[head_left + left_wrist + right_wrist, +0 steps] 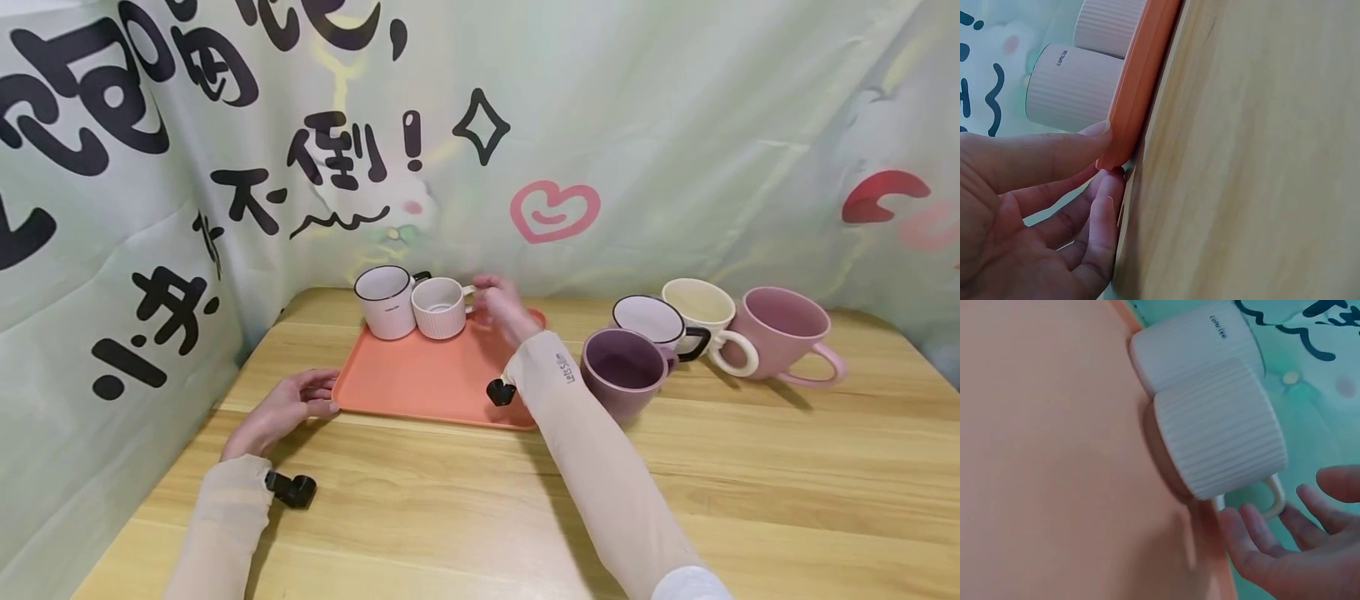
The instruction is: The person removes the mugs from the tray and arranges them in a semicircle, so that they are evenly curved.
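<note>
Right now the ribbed cream mug [441, 307] stands upright at the far edge of the orange tray [420, 383], touching the taller black-rimmed white mug [386, 302] on its left. Its handle [1274, 497] points right, straight toward the right hand [504, 307], which sits just beside it. Fingers [1254, 540] spread and relaxed, nothing between them; the handle loop is just off the fingertips, not touched as far as the wrist view shows.

Left hand [285, 410] is at the tray's near-left corner: thumb [1054, 153] lying over the rim, the other fingers [1094, 219] straight beneath the edge against the wooden table [750, 483]. Well apart from the mug, so the right hand is plainly the nearer one.

Off to the right, on bare table (not on the tray), four more: a purple mug [624, 371], a black-handled white mug [654, 323], a cream cup [705, 312], a big pink cup [783, 333]. Printed cloth backdrop [600, 125] behind.
</note>
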Motion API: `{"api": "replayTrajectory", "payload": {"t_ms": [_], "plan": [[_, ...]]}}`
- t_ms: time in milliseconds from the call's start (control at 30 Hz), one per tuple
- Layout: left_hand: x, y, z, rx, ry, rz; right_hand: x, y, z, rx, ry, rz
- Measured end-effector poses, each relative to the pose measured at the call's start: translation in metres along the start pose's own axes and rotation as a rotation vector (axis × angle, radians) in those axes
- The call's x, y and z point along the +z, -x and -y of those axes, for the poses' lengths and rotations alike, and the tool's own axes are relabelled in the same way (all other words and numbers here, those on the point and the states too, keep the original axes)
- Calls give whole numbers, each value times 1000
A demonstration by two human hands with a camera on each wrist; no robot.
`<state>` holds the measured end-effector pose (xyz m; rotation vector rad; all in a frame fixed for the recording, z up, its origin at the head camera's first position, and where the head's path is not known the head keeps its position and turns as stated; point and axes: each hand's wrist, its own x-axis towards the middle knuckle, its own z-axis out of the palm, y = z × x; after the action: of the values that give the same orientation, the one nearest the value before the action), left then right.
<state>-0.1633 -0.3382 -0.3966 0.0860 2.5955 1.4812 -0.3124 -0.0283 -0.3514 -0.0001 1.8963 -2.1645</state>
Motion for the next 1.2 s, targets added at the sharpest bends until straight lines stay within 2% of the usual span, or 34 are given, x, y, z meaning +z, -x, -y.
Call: {"api": "replayTrajectory", "payload": {"t_ms": [100,433,733,833,1000,1200], "plan": [[0,0,-1,-1,-5,0,0,0,-3,7,52,3],[-1,0,-2,16,-14,1,-1,4,-15,-60,245,-31],[-2,-1,-1,-3,-7,-3,-6,12,-18,-37,341,85],[-2,-1,-1,-6,-9,-7,-6,13,-19,-37,343,108],[0,-1,-1,-9,-8,-5,-7,12,-24,-77,279,121],[0,0,-2,-20,2,1,-8,9,-29,-109,98,122]]}}
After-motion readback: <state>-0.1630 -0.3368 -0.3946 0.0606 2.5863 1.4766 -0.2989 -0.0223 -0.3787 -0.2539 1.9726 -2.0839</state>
